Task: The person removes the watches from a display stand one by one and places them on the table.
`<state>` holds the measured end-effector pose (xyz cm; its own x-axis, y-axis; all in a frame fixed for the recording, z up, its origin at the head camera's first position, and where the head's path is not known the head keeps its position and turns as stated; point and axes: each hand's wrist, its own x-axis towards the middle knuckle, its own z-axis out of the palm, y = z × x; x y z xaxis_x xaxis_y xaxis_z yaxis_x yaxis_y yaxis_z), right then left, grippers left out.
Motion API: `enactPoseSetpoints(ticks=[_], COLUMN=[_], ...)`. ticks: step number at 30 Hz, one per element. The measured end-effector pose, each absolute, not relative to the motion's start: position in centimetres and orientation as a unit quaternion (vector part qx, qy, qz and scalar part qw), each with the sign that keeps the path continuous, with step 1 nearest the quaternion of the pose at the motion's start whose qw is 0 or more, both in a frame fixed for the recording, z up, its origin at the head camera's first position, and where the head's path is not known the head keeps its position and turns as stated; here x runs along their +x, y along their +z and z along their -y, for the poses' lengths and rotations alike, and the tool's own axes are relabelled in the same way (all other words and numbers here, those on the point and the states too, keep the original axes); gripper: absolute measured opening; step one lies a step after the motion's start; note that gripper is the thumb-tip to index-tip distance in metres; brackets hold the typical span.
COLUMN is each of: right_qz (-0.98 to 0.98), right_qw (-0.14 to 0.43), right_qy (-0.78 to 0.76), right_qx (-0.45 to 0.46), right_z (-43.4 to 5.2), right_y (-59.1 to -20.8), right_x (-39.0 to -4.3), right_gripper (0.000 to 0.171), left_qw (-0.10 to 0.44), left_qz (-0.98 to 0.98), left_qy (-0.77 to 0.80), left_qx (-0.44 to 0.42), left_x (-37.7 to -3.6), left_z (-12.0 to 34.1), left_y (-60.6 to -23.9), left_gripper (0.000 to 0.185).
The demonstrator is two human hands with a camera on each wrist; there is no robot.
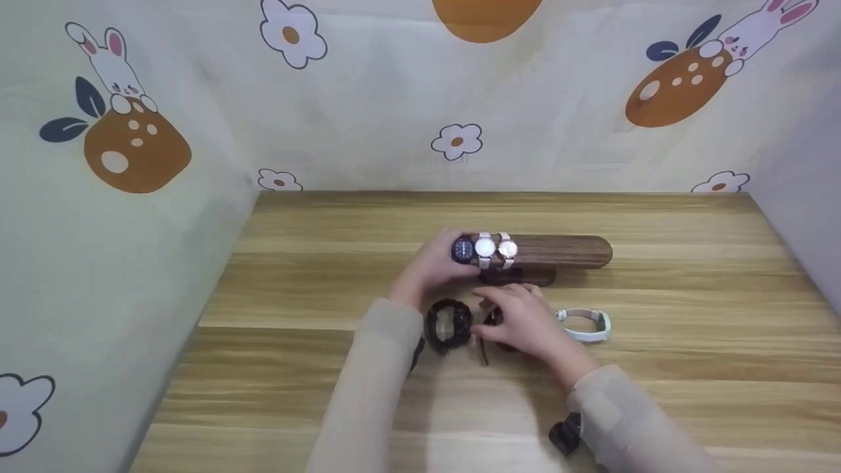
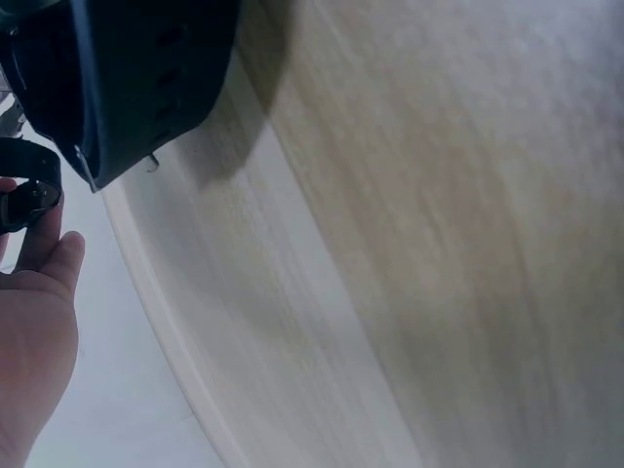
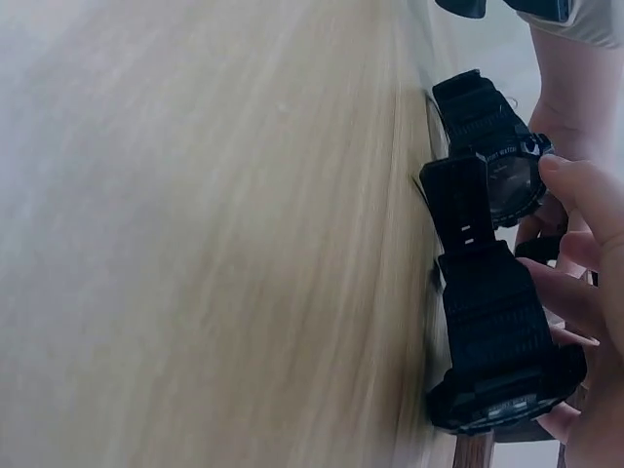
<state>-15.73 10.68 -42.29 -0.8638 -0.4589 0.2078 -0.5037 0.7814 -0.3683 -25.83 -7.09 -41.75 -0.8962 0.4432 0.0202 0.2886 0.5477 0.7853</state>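
Note:
A brown wooden watch stand carries a white-faced watch and a pink-gold watch. My left hand grips a square black watch at the bar's left end, which the hand covers. In the left wrist view, a dark strap loop shows at its fingertips. My right hand reaches over a dark-strapped watch on the table, thumb and forefinger apart on either side, hiding part of it. Left of the thumb stands a chunky black watch; in the right wrist view a fingertip overlaps a black sport watch.
A pale blue watch stands right of my right hand. Another black watch lies by the right sleeve, and one more is partly hidden by the left sleeve. Patterned cloth walls border the wooden table.

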Motion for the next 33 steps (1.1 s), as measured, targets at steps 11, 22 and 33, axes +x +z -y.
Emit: enactPoseSetpoints(ticks=[11,22,33], right_qz=[0.938,0.939,0.938], right_qw=[0.059,0.043,0.051], right_qy=[0.241,0.265,0.288], right_qx=[0.241,0.216,0.187], right_z=[-11.8,-13.4,-14.5], right_y=[-42.4,-41.7,-41.4], right_x=[-15.9,-16.3,-16.5], right_gripper=[0.058,0.056,0.052], left_qw=[0.089,0.090,0.093], left_qz=[-0.875,-0.879,-0.878], left_qy=[0.430,0.423,0.426], left_qx=[0.206,0.203,0.199], left_x=[-25.9,-25.9,-25.9], left_z=[6.9,7.0,7.1], left_y=[-41.7,-41.9,-41.9], left_gripper=[0.066,0.069,0.068])
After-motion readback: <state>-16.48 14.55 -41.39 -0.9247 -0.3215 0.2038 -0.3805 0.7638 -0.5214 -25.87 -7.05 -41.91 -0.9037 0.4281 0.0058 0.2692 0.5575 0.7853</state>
